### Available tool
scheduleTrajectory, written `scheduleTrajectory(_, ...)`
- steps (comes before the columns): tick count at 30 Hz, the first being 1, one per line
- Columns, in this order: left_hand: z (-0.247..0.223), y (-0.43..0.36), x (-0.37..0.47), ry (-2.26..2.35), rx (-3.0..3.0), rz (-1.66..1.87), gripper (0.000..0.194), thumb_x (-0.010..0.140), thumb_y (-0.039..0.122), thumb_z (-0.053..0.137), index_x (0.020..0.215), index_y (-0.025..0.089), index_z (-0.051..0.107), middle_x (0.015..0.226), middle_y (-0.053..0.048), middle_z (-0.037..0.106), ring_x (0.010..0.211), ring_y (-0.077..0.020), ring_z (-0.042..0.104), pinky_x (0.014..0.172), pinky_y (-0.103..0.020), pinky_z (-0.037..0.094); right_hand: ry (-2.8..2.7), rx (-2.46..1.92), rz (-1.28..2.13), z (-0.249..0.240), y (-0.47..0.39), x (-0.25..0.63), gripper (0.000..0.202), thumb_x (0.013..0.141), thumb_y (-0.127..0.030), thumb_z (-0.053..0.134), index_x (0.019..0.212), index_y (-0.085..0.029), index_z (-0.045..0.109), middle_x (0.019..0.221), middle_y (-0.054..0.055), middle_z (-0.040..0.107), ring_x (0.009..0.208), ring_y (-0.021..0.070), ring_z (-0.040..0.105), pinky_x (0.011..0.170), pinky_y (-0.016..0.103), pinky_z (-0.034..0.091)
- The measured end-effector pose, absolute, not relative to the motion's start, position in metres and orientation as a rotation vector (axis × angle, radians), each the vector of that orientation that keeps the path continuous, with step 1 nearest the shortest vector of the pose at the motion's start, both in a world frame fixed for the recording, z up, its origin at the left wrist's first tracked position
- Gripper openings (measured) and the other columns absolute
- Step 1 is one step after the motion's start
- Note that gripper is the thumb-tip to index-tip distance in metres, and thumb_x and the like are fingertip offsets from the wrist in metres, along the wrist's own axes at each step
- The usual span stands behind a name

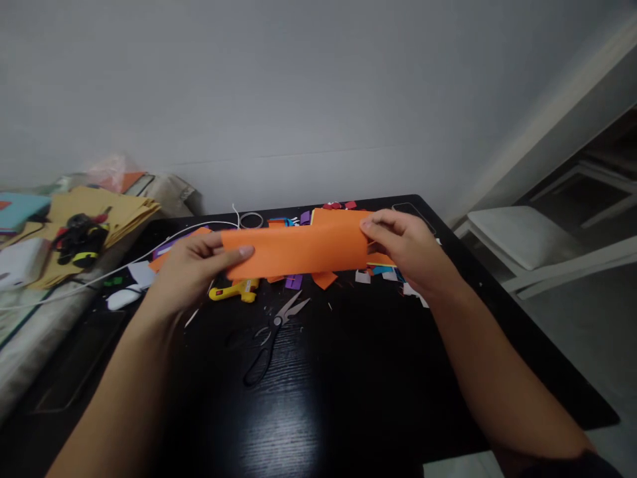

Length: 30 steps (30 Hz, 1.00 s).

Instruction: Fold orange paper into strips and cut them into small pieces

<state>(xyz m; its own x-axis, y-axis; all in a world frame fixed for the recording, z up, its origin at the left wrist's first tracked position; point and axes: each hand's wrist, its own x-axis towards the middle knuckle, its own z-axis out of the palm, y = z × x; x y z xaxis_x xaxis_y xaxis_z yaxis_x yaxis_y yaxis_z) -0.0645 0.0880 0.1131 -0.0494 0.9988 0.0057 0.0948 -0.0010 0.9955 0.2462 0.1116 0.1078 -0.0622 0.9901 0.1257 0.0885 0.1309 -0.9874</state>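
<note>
A long strip of orange paper (298, 251) is stretched between my two hands, raised above the black table. My left hand (194, 265) pinches its left end, thumb on the near face. At the other end, my right hand (398, 242) grips the upper right corner between thumb and fingers. Below the strip lie black-handled scissors (277, 322) with their blades apart, pointing away from me. A yellow glue gun (239, 290) rests close to my left hand, partly covered by the strip.
Paper scraps (323, 280) in several colours lie behind and under the strip on the black table (358, 372). A white cable (149, 252) crosses the left side. Brown envelopes (99, 206) and a black-and-yellow tool (82, 242) sit at far left. A white stool (517, 232) stands right.
</note>
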Motion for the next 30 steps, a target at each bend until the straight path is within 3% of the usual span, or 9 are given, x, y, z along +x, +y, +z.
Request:
scheduleTrajectory(2, 0.111, 0.09, -0.065, 1.267, 1.171, 1.387, 0.017, 0.074, 0.031, 0.09, 0.084, 0.02, 0.081, 0.082, -0.004, 0.076, 0.073, -0.0164, 0.068, 0.066, -0.025, 0.059, -1.726, -1.213, 1.247, 0.107, 0.113, 0.253, 0.018, 0.087, -0.03, 0.074, 0.072, -0.019, 0.073, 0.07, 0.001, 0.07, 0.067, 0.015, 0.067, 0.063, 0.027, 0.055)
scheduleTrajectory(5, 0.109, 0.086, -0.056, 1.318, 1.298, 1.353, 0.018, 0.079, 0.037, 0.087, 0.079, 0.02, 0.079, 0.074, -0.002, 0.072, 0.063, -0.0138, 0.062, 0.056, -0.023, 0.051, -2.239, -1.146, 1.291, 0.101, 0.109, 0.251, 0.011, 0.082, -0.032, 0.083, 0.081, -0.022, 0.081, 0.079, 0.003, 0.078, 0.07, 0.0166, 0.069, 0.062, 0.028, 0.054)
scheduleTrajectory(8, 0.11, 0.075, -0.04, 1.372, 1.547, 1.094, 0.026, 0.079, 0.042, 0.085, 0.072, 0.02, 0.076, 0.063, 0.0, 0.066, 0.055, -0.0129, 0.056, 0.05, -0.023, 0.043, -1.951, -1.087, 1.224, 0.093, 0.097, 0.23, 0.034, 0.082, -0.039, 0.087, 0.111, -0.022, 0.079, 0.108, 0.008, 0.08, 0.097, 0.0219, 0.076, 0.085, 0.036, 0.062)
scheduleTrajectory(10, 0.11, 0.066, -0.028, 1.328, 1.673, 0.962, 0.025, 0.083, 0.043, 0.08, 0.075, 0.02, 0.077, 0.068, -0.001, 0.069, 0.06, -0.0146, 0.059, 0.053, -0.024, 0.043, -1.732, -0.945, 1.281, 0.091, 0.086, 0.212, 0.044, 0.084, -0.039, 0.085, 0.123, -0.022, 0.073, 0.121, 0.009, 0.077, 0.103, 0.0206, 0.076, 0.094, 0.038, 0.062)
scheduleTrajectory(14, 0.11, 0.053, -0.014, 1.279, 1.884, 0.836, 0.021, 0.087, 0.039, 0.075, 0.079, 0.02, 0.08, 0.069, -0.001, 0.071, 0.06, -0.0142, 0.06, 0.054, -0.024, 0.042, -1.601, -0.83, 1.248, 0.092, 0.069, 0.189, 0.024, 0.086, -0.027, 0.084, 0.108, -0.023, 0.076, 0.104, 0.003, 0.079, 0.091, 0.0159, 0.075, 0.082, 0.03, 0.061)
scheduleTrajectory(17, 0.111, 0.049, -0.012, 1.279, 1.825, 0.939, 0.019, 0.089, 0.039, 0.077, 0.085, 0.02, 0.08, 0.072, -0.001, 0.073, 0.061, -0.0146, 0.063, 0.055, -0.023, 0.046, -1.55, -0.832, 1.217, 0.097, 0.067, 0.189, 0.01, 0.088, -0.024, 0.082, 0.097, -0.022, 0.078, 0.096, 0.001, 0.079, 0.087, 0.0145, 0.074, 0.077, 0.027, 0.06)
scheduleTrajectory(20, 0.111, 0.047, -0.012, 1.285, 1.667, 1.207, 0.015, 0.087, 0.034, 0.081, 0.095, 0.021, 0.078, 0.074, 0.0, 0.074, 0.065, -0.0138, 0.067, 0.061, -0.023, 0.053, -1.464, -0.836, 1.171, 0.102, 0.069, 0.194, 0.008, 0.089, -0.023, 0.08, 0.097, -0.023, 0.078, 0.102, 0.002, 0.08, 0.093, 0.0158, 0.076, 0.08, 0.027, 0.062)
scheduleTrajectory(23, 0.109, 0.045, -0.009, 1.273, 1.568, 1.424, 0.025, 0.085, 0.029, 0.085, 0.108, 0.022, 0.076, 0.078, 0.001, 0.078, 0.067, -0.0125, 0.071, 0.067, -0.022, 0.058, -1.465, -0.832, 1.119, 0.105, 0.068, 0.196, 0.009, 0.092, -0.021, 0.077, 0.1, -0.024, 0.079, 0.107, 0.003, 0.081, 0.099, 0.017, 0.077, 0.087, 0.029, 0.063)
scheduleTrajectory(30, 0.104, 0.035, -0.002, 1.381, 1.729, 1.537, 0.019, 0.086, 0.028, 0.086, 0.105, 0.028, 0.082, 0.087, 0.001, 0.081, 0.073, -0.0125, 0.075, 0.07, -0.021, 0.061, -1.485, -0.785, 0.988, 0.102, 0.058, 0.188, 0.014, 0.092, -0.021, 0.079, 0.103, -0.03, 0.081, 0.106, 0.0, 0.083, 0.101, 0.0178, 0.078, 0.094, 0.032, 0.065)
